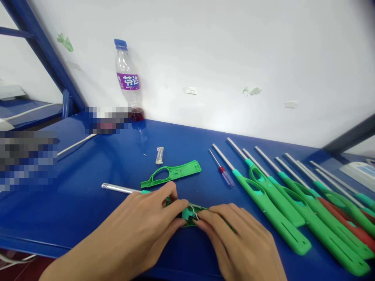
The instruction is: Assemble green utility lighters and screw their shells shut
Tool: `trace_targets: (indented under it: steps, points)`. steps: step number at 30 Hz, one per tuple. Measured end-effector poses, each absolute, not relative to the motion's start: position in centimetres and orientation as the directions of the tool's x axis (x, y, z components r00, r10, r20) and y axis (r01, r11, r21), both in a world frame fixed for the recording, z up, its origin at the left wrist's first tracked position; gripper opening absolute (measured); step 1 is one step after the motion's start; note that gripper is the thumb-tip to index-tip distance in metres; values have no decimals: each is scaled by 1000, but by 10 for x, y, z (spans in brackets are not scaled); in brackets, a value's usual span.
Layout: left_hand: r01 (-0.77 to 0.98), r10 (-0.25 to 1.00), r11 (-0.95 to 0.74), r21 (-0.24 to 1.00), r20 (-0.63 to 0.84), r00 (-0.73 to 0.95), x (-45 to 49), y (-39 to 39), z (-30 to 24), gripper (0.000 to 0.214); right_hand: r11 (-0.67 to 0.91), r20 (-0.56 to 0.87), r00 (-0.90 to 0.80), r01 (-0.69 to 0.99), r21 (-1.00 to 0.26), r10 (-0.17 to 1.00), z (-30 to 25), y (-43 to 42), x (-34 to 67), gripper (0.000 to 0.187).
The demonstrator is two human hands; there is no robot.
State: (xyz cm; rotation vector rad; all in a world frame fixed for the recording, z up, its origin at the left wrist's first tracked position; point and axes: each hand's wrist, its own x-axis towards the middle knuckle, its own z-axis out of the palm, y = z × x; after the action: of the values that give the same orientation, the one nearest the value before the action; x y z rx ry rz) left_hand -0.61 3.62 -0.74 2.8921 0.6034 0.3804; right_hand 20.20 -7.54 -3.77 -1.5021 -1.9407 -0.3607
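Note:
Both hands work on an opened green gas lighter [191,223] near the front of the blue table. Its metal barrel [120,189] points left. My left hand [158,218] grips the lighter's body, thumb and forefinger pressed at a teal inner part [185,213]. My right hand [234,230] closes round the other end, fingertips beside a thin white wire [193,211]. Fingers hide much of the inside. Beyond them lies the loose green half-shell [184,170], hollow side showing, and behind it a small clear fuel tank [159,155].
A screwdriver [222,168] with a red and clear handle lies right of the half-shell. Several whole lighters [272,210], mostly green, lie in a row at the right. A drink bottle [128,82] stands against the white wall. A tiny metal piece [144,154] lies near the tank.

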Motion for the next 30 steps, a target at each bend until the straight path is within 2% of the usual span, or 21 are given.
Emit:
trace_targets:
  steps: [3,6,10,16,21,30]
  points:
    - [367,414,-903,222,231,880,-7,38,-9,22,298,688,-68,929,-221,722,-42,-75,199,25]
    - [353,389,-917,184,231,892,-7,39,-9,26,300,687,-47,920,-253,725,-45,-73,197,28]
    - [328,349,-937,121,244,905,-9,40,-10,30,292,672,-56,924,-245,738,-42,-73,197,30]
    - [309,322,-947,89,268,908,-12,40,-10,31,304,639,-107,930,-206,762,-32,-73,198,25]
    - [290,297,-955,65,249,922,-10,40,-8,40,313,625,-113,924,-220,772,-34,-74,201,26]
    - [317,326,-945,78,243,913,-12,40,-16,33,325,581,-118,908,-266,805,-31,-78,202,23]
